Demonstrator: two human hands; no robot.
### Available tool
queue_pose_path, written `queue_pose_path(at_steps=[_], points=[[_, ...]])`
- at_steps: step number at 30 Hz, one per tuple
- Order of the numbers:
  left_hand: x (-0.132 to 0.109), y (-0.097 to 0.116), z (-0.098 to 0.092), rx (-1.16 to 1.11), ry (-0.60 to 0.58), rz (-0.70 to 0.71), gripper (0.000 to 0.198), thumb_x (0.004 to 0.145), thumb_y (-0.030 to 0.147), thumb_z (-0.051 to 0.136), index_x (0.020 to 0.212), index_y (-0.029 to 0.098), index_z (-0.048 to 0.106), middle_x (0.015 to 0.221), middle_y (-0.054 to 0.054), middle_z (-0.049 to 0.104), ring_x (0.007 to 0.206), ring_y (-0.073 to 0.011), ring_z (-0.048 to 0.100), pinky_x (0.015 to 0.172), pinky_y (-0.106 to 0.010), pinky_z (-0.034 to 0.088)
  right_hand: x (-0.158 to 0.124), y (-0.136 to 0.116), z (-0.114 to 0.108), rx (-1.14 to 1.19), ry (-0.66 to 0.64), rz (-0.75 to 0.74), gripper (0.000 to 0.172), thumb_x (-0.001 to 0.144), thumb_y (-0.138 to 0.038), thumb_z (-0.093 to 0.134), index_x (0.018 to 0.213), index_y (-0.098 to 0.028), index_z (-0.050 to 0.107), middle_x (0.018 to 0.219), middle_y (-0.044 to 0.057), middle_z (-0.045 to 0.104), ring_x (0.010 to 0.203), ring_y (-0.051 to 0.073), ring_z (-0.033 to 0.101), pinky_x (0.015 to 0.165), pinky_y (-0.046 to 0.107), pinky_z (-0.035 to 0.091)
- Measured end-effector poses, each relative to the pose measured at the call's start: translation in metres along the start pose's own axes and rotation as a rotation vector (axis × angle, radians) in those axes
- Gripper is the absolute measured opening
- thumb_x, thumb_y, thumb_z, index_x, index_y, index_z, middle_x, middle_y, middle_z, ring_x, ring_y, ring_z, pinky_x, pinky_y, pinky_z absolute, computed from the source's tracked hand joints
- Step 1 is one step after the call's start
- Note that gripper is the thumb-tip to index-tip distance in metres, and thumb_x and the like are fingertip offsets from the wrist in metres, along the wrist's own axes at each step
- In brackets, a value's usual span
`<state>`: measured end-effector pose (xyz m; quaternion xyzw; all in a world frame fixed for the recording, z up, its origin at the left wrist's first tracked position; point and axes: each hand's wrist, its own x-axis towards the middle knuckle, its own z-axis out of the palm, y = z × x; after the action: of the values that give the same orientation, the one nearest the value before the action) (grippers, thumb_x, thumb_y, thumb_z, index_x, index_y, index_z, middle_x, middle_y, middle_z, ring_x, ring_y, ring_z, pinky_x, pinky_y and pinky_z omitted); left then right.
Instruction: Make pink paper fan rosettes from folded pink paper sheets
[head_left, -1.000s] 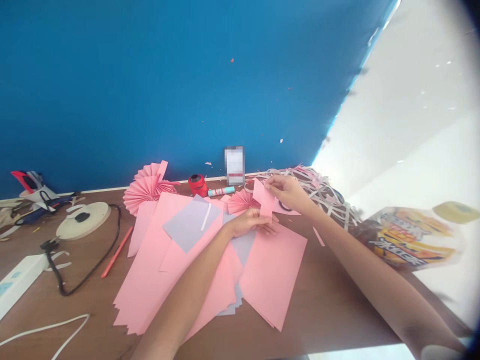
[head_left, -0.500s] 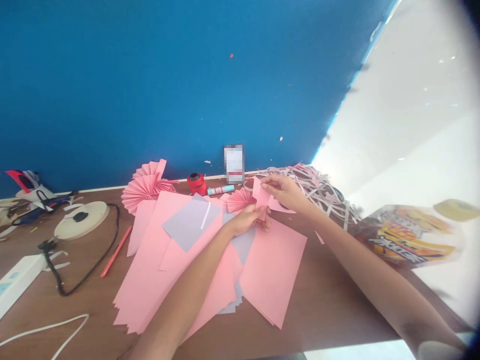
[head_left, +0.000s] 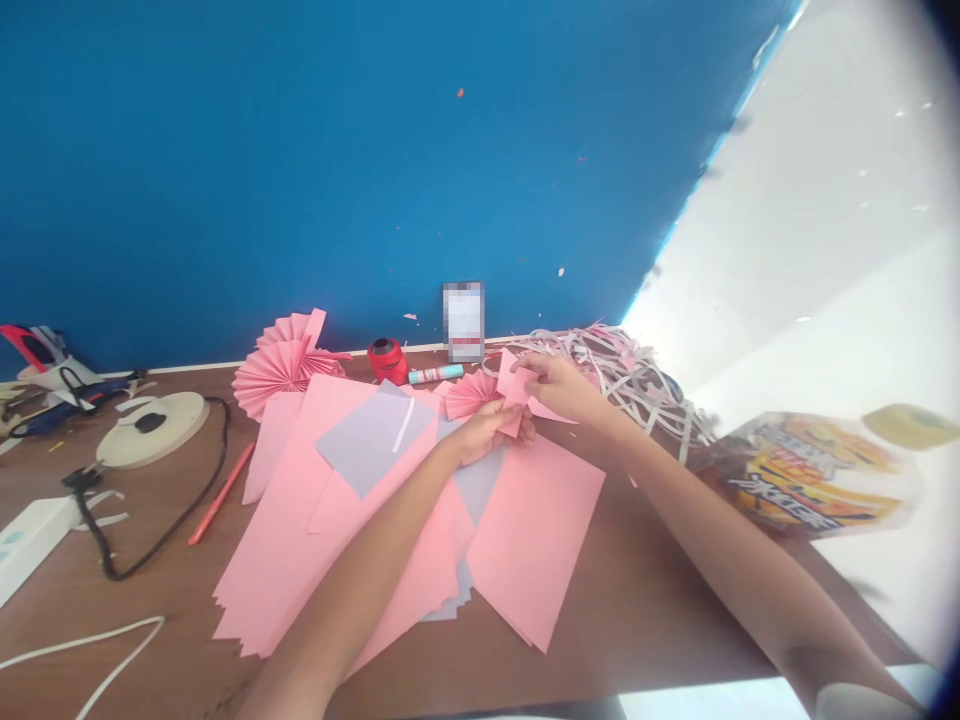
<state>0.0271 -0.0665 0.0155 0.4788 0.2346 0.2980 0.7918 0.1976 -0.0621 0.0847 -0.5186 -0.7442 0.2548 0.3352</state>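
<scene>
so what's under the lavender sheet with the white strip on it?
Pink sheets show along its lower edges. Whatever lies directly beneath the lavender sheet is covered, so I can't tell.

And we've brought our left hand (head_left: 482, 434) closer to our right hand (head_left: 564, 386), less pink paper (head_left: 511, 386) showing between them!

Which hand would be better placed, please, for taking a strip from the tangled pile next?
Probably the right hand: it is nearer the tangled pile, while the left hand sits farther leftward. Both hands hold the small pink paper, so neither is free.
</scene>
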Motion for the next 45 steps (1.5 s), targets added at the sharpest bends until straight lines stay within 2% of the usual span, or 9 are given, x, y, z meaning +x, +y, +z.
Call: queue_pose_path(at_steps=[5,11,21,25,31,34,38,41,45], points=[[0.000,-0.001,0.000,-0.003,-0.036,0.023,0.031,0.082,0.041,0.067,0.089,0.011,0.061,0.080,-0.006,0.063,0.073,-0.0140,0.061,0.071,-0.028,0.046,-0.002,-0.001,-0.003,0.094,-0.048,0.152,0.018,0.075,-0.013,0.050,0.086,-0.018,0.062,0.070,0.002,0.066,0.055,0.016,0.063,0.059,0.028,0.046],[-0.002,-0.001,0.000,0.067,-0.036,0.002,0.032,0.082,0.042,0.067,0.090,0.011,0.063,0.077,-0.005,0.062,0.073,-0.0127,0.059,0.072,-0.026,0.043,-0.003,0.000,-0.004,-0.031,-0.049,0.087,0.016,0.075,-0.015,0.049,0.082,-0.019,0.062,0.071,0.001,0.063,0.053,0.013,0.055,0.052,0.025,0.037],[-0.002,0.000,-0.004,0.083,-0.042,-0.005,0.030,0.084,0.043,0.064,0.086,0.013,0.060,0.074,-0.003,0.058,0.066,-0.0107,0.055,0.064,-0.024,0.041,-0.004,0.001,-0.004,-0.053,-0.073,-0.118,0.021,0.083,-0.014,0.038,0.083,-0.018,0.058,0.082,0.003,0.061,0.077,0.016,0.054,0.068,0.027,0.037],[-0.003,0.000,-0.003,0.104,-0.041,0.008,0.036,0.082,0.049,0.065,0.087,0.014,0.058,0.069,-0.001,0.055,0.061,-0.0097,0.053,0.061,-0.023,0.040,-0.006,-0.003,-0.005,-0.031,-0.092,-0.125,0.023,0.079,-0.010,0.035,0.081,-0.018,0.056,0.081,0.002,0.059,0.076,0.016,0.052,0.069,0.028,0.037],[-0.003,-0.001,0.001,0.112,-0.014,0.044,0.053,0.087,0.066,0.044,0.092,0.015,0.057,0.056,0.002,0.046,0.047,-0.0085,0.042,0.048,-0.021,0.032,-0.008,-0.007,-0.006,0.070,-0.128,-0.158,0.027,0.074,-0.006,0.033,0.080,-0.019,0.056,0.074,0.000,0.059,0.072,0.015,0.053,0.070,0.028,0.039],[-0.003,-0.002,0.001,0.090,-0.013,0.015,0.053,0.086,0.068,0.044,0.088,0.016,0.055,0.054,0.005,0.039,0.044,-0.0074,0.036,0.045,-0.020,0.029,-0.006,-0.004,-0.001,0.084,-0.080,-0.193,0.029,0.078,-0.008,0.034,0.083,-0.019,0.060,0.083,0.002,0.063,0.077,0.016,0.055,0.075,0.029,0.042],[-0.003,-0.001,0.000,0.031,-0.029,-0.014,0.050,0.088,0.065,0.041,0.081,0.016,0.052,0.053,0.006,0.033,0.044,-0.0069,0.032,0.045,-0.019,0.028,-0.002,0.003,0.007,0.159,0.129,-0.171,0.027,0.087,-0.018,0.039,0.097,-0.021,0.063,0.100,0.004,0.066,0.091,0.018,0.059,0.083,0.032,0.044],[-0.003,0.002,0.001,0.011,-0.050,-0.028,0.043,0.090,0.059,0.045,0.081,0.017,0.050,0.053,0.006,0.034,0.045,-0.0069,0.032,0.044,-0.019,0.027,0.003,0.012,0.012,0.195,0.219,-0.130,0.023,0.088,-0.022,0.041,0.094,-0.020,0.063,0.095,0.004,0.066,0.086,0.017,0.059,0.077,0.031,0.045],[-0.004,0.007,0.002,0.030,-0.089,-0.049,0.040,0.089,0.055,0.049,0.076,0.017,0.048,0.052,0.006,0.034,0.044,-0.0068,0.030,0.043,-0.019,0.023,0.010,0.023,0.015,0.281,0.195,-0.095,0.020,0.085,-0.021,0.043,0.089,-0.020,0.063,0.090,0.004,0.065,0.082,0.017,0.060,0.064,0.027,0.044]])
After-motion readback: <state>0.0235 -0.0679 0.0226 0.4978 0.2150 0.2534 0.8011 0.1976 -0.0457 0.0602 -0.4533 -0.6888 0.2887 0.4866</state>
